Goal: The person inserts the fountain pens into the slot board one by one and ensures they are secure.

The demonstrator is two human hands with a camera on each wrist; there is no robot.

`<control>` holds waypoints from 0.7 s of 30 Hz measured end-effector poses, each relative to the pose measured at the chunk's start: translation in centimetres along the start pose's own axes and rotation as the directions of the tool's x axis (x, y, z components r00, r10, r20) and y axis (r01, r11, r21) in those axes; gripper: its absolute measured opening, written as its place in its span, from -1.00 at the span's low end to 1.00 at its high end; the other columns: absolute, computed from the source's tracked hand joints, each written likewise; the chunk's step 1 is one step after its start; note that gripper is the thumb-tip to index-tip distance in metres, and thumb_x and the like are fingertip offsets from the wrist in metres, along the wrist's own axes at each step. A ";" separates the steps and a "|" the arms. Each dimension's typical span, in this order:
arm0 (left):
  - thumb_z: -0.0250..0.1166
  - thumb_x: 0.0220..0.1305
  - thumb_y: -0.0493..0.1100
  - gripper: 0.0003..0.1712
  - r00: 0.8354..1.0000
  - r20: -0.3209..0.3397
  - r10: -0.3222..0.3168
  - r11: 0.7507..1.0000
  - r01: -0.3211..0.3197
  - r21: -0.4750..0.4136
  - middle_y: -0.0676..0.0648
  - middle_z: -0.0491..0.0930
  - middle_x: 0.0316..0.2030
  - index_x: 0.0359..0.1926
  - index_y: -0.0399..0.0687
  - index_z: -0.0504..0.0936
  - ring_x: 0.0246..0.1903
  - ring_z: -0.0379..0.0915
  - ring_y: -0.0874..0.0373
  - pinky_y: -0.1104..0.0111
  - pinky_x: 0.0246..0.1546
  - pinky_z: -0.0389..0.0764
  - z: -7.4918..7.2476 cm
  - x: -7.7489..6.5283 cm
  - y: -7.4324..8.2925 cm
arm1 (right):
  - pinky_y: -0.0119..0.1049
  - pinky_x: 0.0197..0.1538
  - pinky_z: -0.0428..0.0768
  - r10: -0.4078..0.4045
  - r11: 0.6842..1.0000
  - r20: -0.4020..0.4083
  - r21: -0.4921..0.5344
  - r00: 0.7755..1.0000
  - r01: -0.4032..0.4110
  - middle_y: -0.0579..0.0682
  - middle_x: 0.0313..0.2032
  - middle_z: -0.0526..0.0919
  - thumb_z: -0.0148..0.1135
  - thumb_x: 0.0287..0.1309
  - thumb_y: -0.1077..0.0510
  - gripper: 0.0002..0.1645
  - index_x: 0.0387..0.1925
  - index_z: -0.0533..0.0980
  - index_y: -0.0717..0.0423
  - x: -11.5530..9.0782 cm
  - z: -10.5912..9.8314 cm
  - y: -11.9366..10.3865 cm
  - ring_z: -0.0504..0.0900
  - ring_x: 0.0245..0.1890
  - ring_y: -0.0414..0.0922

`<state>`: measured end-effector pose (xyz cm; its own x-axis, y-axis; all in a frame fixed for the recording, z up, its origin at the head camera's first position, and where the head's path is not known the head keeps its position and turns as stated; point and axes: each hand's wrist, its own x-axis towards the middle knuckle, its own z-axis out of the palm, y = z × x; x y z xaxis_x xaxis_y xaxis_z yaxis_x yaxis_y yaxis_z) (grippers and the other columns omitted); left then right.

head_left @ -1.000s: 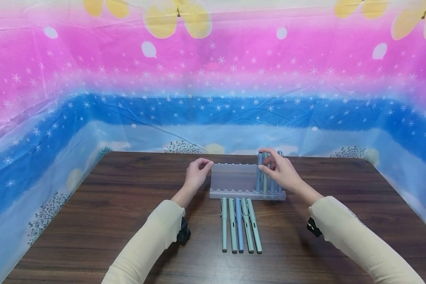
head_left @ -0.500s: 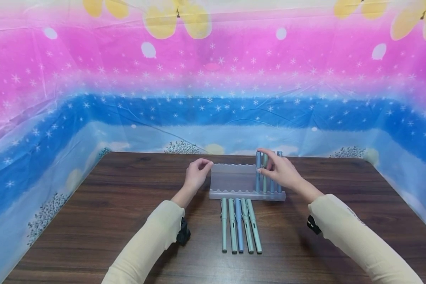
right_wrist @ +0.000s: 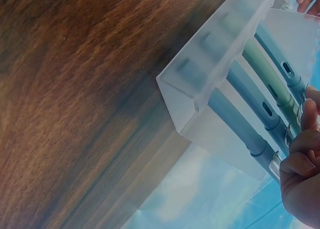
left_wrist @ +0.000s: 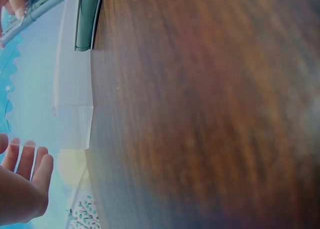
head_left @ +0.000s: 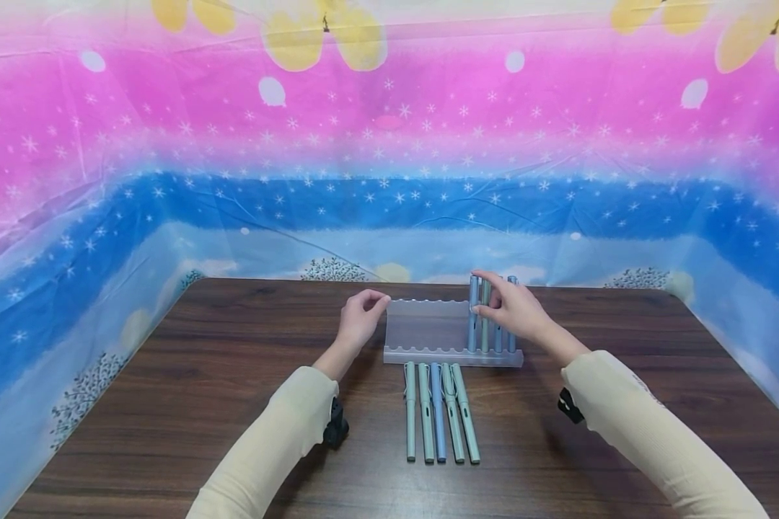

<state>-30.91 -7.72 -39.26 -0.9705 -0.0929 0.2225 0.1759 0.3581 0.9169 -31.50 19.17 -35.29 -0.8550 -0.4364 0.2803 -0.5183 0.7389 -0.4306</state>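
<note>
A translucent pen rack (head_left: 427, 326) with scalloped edges stands on the wooden table. My left hand (head_left: 360, 317) pinches its upper left corner between thumb and fingers. At the rack's right part, my right hand (head_left: 518, 308) holds a blue pen (head_left: 472, 335) upright in a slot, thumb on its side and index finger at its top. Right of that pen, a green pen (right_wrist: 270, 76) and two blue-grey pens stand in neighbouring slots, partly covered by the right hand. In front of the rack lie several green pens (head_left: 410, 418) and one blue pen (head_left: 438, 414), side by side.
The brown table (head_left: 234, 432) reaches back to a pink and blue curtain (head_left: 389, 187) printed with snowflakes. Black wrist cameras sit below both cream sleeves (head_left: 273, 440).
The blue pen under my right hand tilts slightly left and then settles straighter in its slot, the hand shifting a little with it. My left hand stays at the rack's corner.
</note>
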 end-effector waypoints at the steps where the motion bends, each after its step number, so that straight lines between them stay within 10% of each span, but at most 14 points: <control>1: 0.17 0.18 -0.14 -0.79 1.000 0.000 -0.002 1.000 0.002 -0.001 -0.09 0.55 -0.33 -0.28 -0.21 0.58 -0.28 0.42 0.08 0.27 -0.22 0.42 0.0 0.0 0.0 | -0.27 -0.62 0.33 0.003 1.000 0.001 0.001 1.000 -0.003 -0.15 -0.70 0.40 0.21 0.06 0.08 -0.25 0.26 0.12 0.02 0.0 0.0 0.0 0.34 -0.73 -0.16; 21: 0.16 0.20 -0.14 -0.79 1.000 0.007 0.007 1.000 -0.007 -0.004 -0.09 0.54 -0.32 -0.26 -0.21 0.57 -0.28 0.42 0.08 0.26 -0.22 0.42 0.0 0.0 -0.1 | -0.27 -0.63 0.33 0.030 0.999 0.029 0.012 0.999 -0.030 -0.12 -0.69 0.42 0.21 0.06 0.10 -0.22 0.28 0.09 0.03 0.3 0.0 -0.2 0.34 -0.74 -0.16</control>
<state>-30.93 -7.76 -39.30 -0.9703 -0.0842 0.2267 0.1833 0.3553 0.9166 -31.64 18.92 -35.09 -0.8702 -0.4290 0.2423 -0.4925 0.7454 -0.4492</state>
